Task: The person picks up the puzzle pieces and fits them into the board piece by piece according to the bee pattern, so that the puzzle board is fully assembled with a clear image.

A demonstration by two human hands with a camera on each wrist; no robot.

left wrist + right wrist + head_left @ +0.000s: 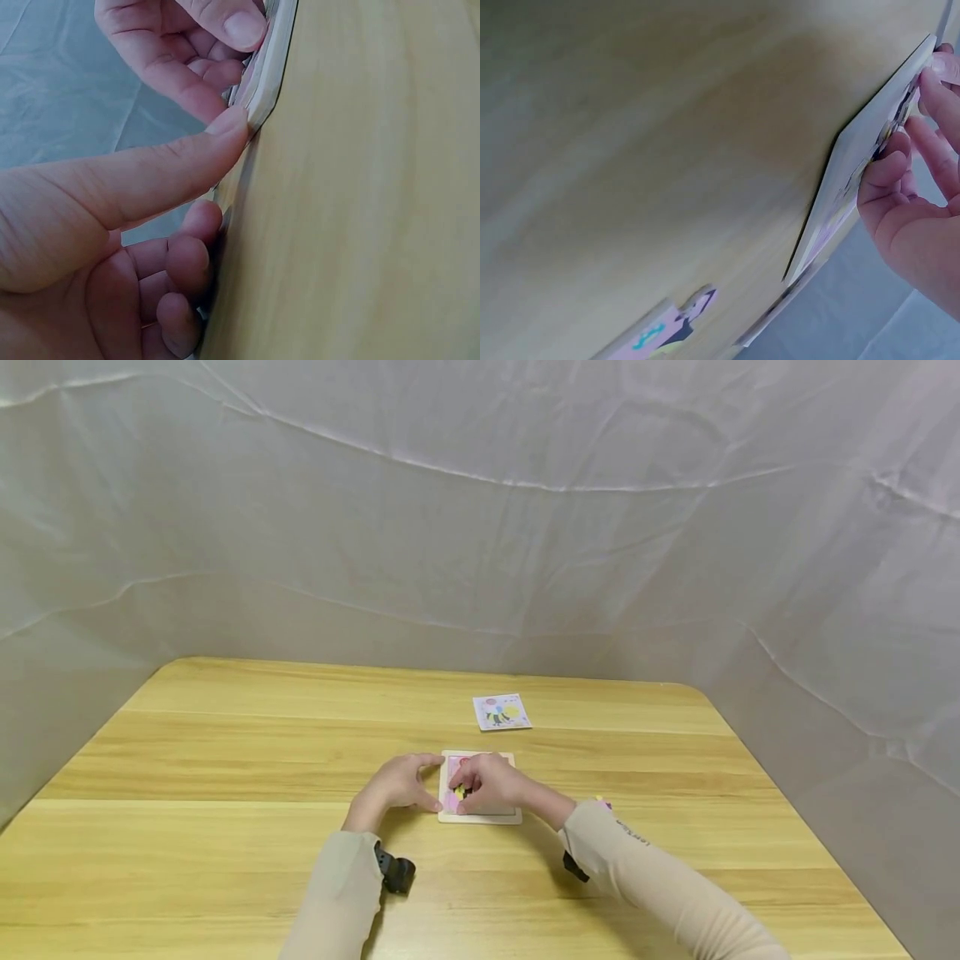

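A small puzzle tray (pixel 480 819) with a pale raised border lies on the table in front of me. My left hand (pixel 393 783) is at its left side, thumb and forefinger apart and touching the edge near two corners. In the left wrist view the left thumb (pixel 214 146) lies nearly straight against the tray's corner, the other fingers loosely curled. My right hand (pixel 491 783) reaches over the tray from the right and pinches a pink, yellow and black puzzle piece (pixel 460 792) at the tray's left part. The right hand covers much of the tray's inside.
Behind the tray lies a square picture card (pixel 502 712) with a bee on it. A loose pink puzzle piece (pixel 656 334) sits on the table near the right forearm, mostly behind the sleeve in the head view. Grey cloth (pixel 480 543) hangs around the wooden table (pixel 225 860).
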